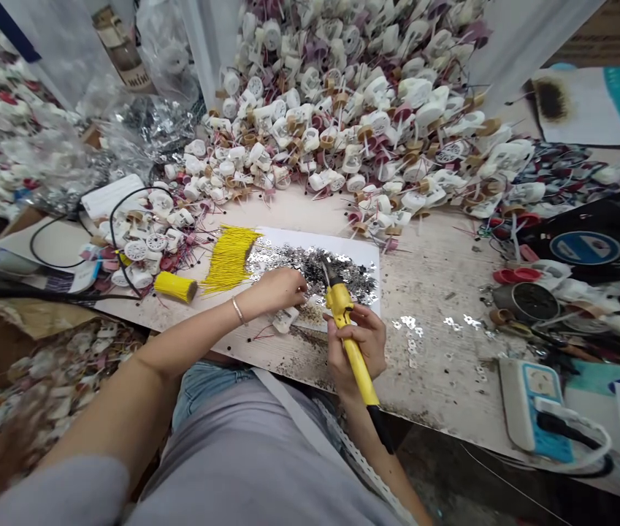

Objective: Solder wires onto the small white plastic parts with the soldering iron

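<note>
My right hand (361, 347) is wrapped round the yellow handle of a soldering iron (345, 329), whose dark tip points up over a heap of small shiny metal tabs (337, 269) on a white sheet (361, 252). My left hand (280, 287) rests on the sheet at the edge of that heap, fingers curled together in a pinch; what they hold is too small to make out. A small white plastic part (286, 319) lies just below the left hand. A fan of yellow wires (230, 257) lies to the left of the heap.
A big pile of white plastic parts with brown and red coils (353, 109) fills the back of the bench. A bundle of yellow wires (175, 286) and a black cable (115, 241) lie at left. A blue and white power strip (537, 409) and a round metal tin (526, 301) are at right.
</note>
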`<state>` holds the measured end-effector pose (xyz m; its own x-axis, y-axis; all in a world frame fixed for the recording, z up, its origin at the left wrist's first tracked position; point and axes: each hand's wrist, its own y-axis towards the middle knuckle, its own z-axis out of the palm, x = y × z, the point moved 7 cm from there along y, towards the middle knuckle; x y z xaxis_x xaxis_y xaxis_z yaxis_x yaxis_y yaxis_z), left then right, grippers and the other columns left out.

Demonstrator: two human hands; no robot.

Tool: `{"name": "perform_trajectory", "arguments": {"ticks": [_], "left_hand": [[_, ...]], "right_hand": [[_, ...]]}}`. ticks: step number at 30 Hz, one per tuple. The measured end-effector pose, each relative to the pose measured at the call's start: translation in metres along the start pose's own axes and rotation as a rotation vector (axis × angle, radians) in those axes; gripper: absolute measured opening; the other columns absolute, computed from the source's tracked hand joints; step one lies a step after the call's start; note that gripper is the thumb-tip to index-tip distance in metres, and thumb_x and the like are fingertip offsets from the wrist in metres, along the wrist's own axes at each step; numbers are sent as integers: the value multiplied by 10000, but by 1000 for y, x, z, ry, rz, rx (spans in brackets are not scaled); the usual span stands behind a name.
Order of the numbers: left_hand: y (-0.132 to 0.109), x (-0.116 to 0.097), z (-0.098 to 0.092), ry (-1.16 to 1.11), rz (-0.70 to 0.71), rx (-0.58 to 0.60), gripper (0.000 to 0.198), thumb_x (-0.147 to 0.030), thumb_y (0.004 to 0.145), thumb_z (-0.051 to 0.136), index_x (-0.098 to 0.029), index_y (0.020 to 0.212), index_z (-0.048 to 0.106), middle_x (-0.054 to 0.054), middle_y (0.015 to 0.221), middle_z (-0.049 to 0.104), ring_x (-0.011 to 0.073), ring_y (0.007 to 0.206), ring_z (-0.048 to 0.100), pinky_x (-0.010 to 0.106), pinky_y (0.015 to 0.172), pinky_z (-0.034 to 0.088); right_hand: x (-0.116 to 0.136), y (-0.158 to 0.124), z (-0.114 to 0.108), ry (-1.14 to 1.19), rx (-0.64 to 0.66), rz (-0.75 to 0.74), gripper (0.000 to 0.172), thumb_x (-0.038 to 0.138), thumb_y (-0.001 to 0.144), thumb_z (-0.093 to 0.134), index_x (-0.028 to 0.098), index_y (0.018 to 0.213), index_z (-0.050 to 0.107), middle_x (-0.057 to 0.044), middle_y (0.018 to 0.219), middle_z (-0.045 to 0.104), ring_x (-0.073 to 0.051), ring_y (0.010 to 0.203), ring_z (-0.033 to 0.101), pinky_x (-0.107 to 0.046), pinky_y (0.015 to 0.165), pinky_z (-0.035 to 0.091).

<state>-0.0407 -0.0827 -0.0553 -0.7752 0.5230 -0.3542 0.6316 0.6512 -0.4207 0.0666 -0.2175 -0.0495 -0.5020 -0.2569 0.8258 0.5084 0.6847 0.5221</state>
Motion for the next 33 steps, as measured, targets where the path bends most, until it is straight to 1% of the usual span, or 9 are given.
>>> {"name": "perform_trajectory", "arguments": {"ticks": [3,6,10,13,18,23,25,29,33], "left_hand": [[10,-4,5,22,-41,61,173,-229,738,625,-147,851,729,116,815,711,236,769,650,283,618,452],[10,-7,8,13,5,99,139,-194,747,608,-145,797,727,100,771,711,210,736,651,262,611,447],[1,-2,0,133,64,-11,237,-165,840,484,-120,868,714,134,882,709,226,814,655,281,655,456],[-7,1,-3,213,160,-48,259,-169,874,458,-127,900,712,131,953,701,219,864,647,278,697,453],[-19,17,-4,45,210,59,210,-206,848,532,-175,877,738,57,817,717,158,749,628,232,686,432],[-24,28,-8,-5,158,-65,210,-190,823,537,-167,864,741,60,790,709,156,738,616,238,688,436],[-22,26,-4,15,161,-79,210,-203,830,535,-170,891,733,70,844,707,172,795,624,253,725,450],[-15,17,7,48,191,10,232,-178,835,513,-172,964,706,82,931,698,194,877,632,261,749,465],[-16,16,5,84,126,53,214,-189,840,498,-148,901,699,94,885,695,204,836,639,271,723,473]], "right_hand": [[-1,2,-1,11,-20,1,155,103,750,669,195,708,552,-35,1090,550,-181,1004,602,-370,758,599],[-6,0,-7,17,-38,28,157,98,752,665,191,709,546,-39,1112,541,-179,1007,603,-370,756,599],[-7,-4,-8,-9,-14,29,157,104,757,661,189,706,539,-43,1105,539,-176,1004,604,-359,753,601],[-3,-2,3,-57,62,-48,140,114,771,645,196,719,544,-44,1097,540,-170,989,609,-339,753,604],[-8,6,43,-94,281,-223,104,117,806,595,218,828,602,-44,1198,507,-172,1062,591,-319,847,579],[-21,1,67,-113,485,-240,230,105,855,503,247,1007,602,-57,1311,452,-178,1214,506,-304,954,531],[-22,-1,67,-115,509,-242,255,100,860,487,251,1035,594,-57,1330,442,-186,1239,489,-323,983,515],[-22,1,64,-111,449,-244,232,105,847,517,250,1006,603,-51,1319,451,-193,1230,498,-343,1002,500],[-24,2,67,-119,495,-250,247,107,847,519,251,1030,600,-56,1324,449,-200,1213,515,-354,975,522]]}}
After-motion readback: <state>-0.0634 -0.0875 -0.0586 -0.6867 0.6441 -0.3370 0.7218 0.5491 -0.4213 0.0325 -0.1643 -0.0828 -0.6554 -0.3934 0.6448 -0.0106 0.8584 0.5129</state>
